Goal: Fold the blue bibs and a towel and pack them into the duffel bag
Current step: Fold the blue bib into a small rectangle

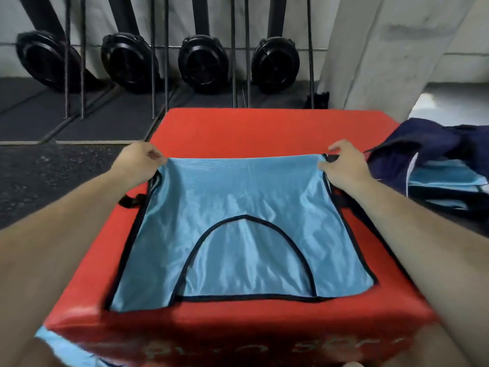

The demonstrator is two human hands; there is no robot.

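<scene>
Bib [238,234] fabric, light blue with black trim, is spread flat on top of a red padded box [238,128]. Its far left corner is pinched by the left hand [137,160], thumb against fingertips. The far right corner is pinched likewise by the right hand [344,165]; both corners are lifted slightly. A navy duffel bag [436,160] is placed just right of the box, and folded light-blue pieces, probably further bibs, are seen inside it.

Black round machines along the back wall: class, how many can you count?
4, side by side on the floor: far left, left of centre, centre, right. Others may lie outside the frame.
</scene>
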